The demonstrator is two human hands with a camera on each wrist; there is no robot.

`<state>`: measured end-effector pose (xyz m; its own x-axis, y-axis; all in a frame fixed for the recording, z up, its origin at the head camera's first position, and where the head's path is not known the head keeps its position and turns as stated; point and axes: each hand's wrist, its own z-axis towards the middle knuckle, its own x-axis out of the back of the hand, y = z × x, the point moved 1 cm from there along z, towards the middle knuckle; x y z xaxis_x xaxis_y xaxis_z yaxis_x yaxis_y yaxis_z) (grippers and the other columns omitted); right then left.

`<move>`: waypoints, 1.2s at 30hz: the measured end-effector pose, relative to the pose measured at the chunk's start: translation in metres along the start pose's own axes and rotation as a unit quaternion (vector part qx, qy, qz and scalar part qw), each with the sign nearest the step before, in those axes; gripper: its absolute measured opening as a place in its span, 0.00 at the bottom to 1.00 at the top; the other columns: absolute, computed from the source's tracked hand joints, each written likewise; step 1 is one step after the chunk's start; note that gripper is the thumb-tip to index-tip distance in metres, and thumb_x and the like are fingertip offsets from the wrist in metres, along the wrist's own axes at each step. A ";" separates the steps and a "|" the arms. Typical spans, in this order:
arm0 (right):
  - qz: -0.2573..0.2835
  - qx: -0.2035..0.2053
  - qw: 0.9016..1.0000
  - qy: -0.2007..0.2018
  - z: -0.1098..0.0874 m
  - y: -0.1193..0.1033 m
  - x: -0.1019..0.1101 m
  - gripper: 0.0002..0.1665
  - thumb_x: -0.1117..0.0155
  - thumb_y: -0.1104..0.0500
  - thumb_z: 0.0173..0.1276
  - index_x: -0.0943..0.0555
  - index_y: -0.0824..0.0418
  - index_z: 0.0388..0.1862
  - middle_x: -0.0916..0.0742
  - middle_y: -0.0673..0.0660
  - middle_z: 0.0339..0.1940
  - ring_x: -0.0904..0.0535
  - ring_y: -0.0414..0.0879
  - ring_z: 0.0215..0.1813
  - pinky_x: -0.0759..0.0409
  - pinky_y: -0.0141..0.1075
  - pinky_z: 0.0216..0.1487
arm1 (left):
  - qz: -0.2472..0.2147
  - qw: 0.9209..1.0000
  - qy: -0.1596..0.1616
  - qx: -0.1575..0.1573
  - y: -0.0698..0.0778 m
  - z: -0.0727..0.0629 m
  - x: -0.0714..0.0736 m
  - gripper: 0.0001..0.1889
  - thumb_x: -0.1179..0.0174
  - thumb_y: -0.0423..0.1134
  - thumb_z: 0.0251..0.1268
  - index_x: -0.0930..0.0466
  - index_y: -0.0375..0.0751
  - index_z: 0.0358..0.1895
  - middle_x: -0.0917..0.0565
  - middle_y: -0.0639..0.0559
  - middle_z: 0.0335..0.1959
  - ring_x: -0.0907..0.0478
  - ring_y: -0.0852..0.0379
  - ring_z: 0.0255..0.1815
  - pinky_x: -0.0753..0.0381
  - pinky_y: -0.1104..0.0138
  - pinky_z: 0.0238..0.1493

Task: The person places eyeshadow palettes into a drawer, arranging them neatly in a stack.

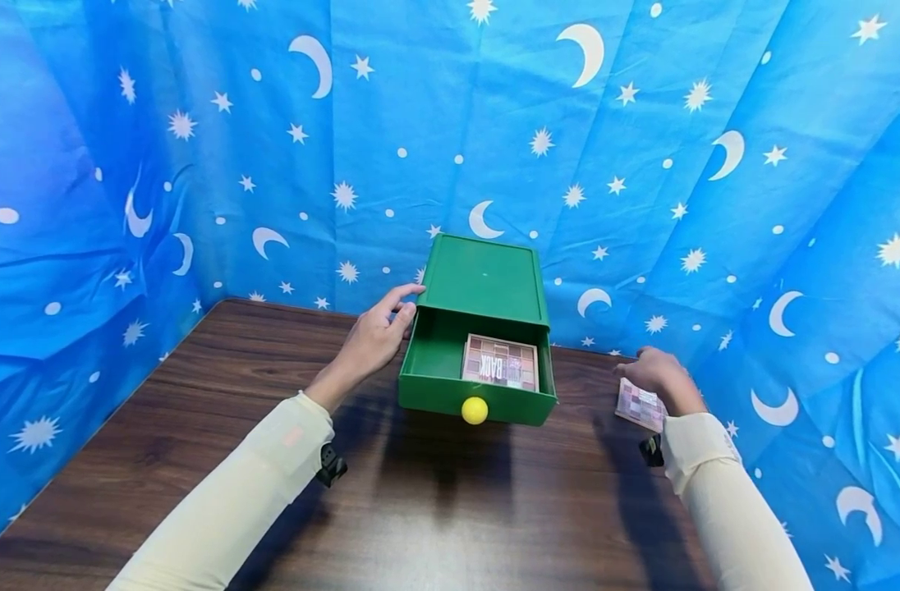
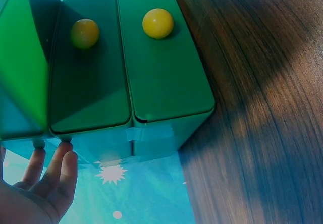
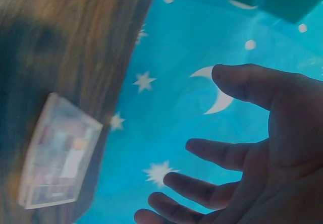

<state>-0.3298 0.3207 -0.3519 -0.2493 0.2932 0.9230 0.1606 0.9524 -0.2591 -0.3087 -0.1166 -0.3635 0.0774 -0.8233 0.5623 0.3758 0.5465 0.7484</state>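
Note:
A green drawer cabinet point(image 1: 483, 275) with yellow ball knobs stands on the table, its top drawer point(image 1: 428, 353) pulled out. Inside that drawer lies an eyeshadow palette point(image 1: 500, 362) with a checkered cover. My left hand point(image 1: 372, 341) rests its fingertips against the cabinet's left side, the fingers extended. In the left wrist view, two lower drawers point(image 2: 169, 75) are closed. On the right, my right hand point(image 1: 660, 376) hovers with spread fingers over a second palette point(image 1: 640, 404), holding nothing. The right wrist view has this palette point(image 3: 60, 153) blurred on the table, apart from the fingers.
The dark wood table point(image 1: 199, 427) reaches back to a blue curtain point(image 1: 420, 107) printed with moons and stars, which also hangs at both sides. The open drawer's front and yellow knob point(image 1: 475, 410) jut out toward me.

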 end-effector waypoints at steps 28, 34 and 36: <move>0.118 -0.186 0.975 -0.003 0.036 0.038 -0.052 0.55 0.38 0.36 0.68 0.42 0.78 0.73 0.41 0.83 0.60 0.45 0.78 0.63 0.36 0.67 0.66 | 0.005 1.000 0.001 0.004 0.001 -0.002 0.000 0.22 0.59 0.55 0.84 0.34 0.66 0.75 0.19 0.45 0.64 0.17 0.50 0.46 0.23 0.56 0.41; 0.116 -0.192 0.975 -0.003 0.039 0.039 -0.057 0.57 0.37 0.35 0.67 0.42 0.78 0.74 0.43 0.83 0.64 0.48 0.78 0.66 0.38 0.68 0.69 | 0.006 1.000 0.005 0.004 -0.001 -0.001 0.000 0.22 0.60 0.56 0.84 0.35 0.67 0.75 0.18 0.46 0.58 0.19 0.50 0.42 0.24 0.57 0.39; 0.115 -0.198 0.973 -0.005 0.039 0.040 -0.060 0.58 0.37 0.35 0.67 0.42 0.78 0.74 0.44 0.84 0.65 0.48 0.78 0.67 0.39 0.67 0.69 | 0.006 1.000 0.005 0.005 -0.001 -0.001 0.000 0.22 0.60 0.56 0.84 0.34 0.68 0.75 0.18 0.47 0.58 0.19 0.51 0.43 0.24 0.57 0.39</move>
<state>-0.3456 0.3439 -0.4290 -0.1722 0.4978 0.8500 0.5686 0.7549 -0.3270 -0.3083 -0.1167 -0.3644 0.0914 -0.8178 0.5682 0.3663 0.5582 0.7445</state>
